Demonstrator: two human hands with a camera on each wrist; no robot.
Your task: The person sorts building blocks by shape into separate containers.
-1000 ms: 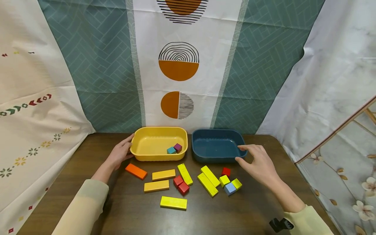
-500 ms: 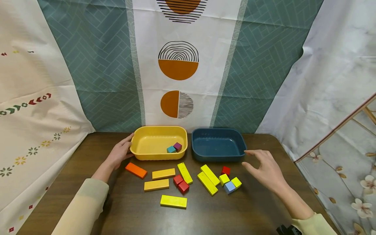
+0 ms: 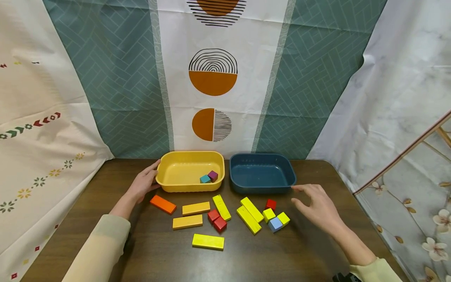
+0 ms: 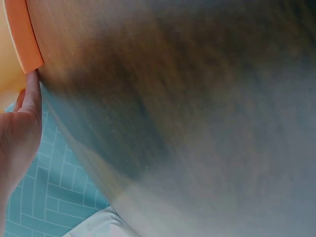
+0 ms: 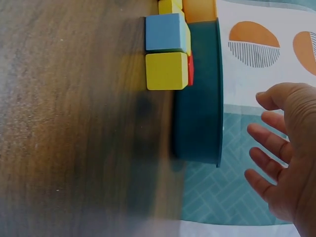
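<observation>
In the head view my left hand (image 3: 142,185) rests against the left end of a yellow plastic bin (image 3: 165,188), fingers extended along its side. Inside that bin lie a teal cube (image 3: 205,179) and a purple cube (image 3: 213,176). My right hand (image 3: 320,207) hovers at the front right corner of a dark blue bin (image 3: 260,189), thumb and fingers spread, holding nothing. Left of it are a red cube (image 3: 271,204), a light blue cube (image 3: 275,225) and two yellow cubes, one a yellow cube (image 5: 167,71) facing the right wrist camera.
An orange block (image 3: 163,205) lies before the yellow bin. Two light orange blocks (image 3: 188,222), several yellow blocks (image 3: 208,242) and two red cubes (image 3: 220,224) are scattered over the brown table (image 3: 158,258). A patterned cloth (image 3: 215,84) hangs behind.
My right hand has drawn back from over the blue bin's right rim, moving right and toward me. My left hand has stayed at the yellow bin; the blocks have not moved.
</observation>
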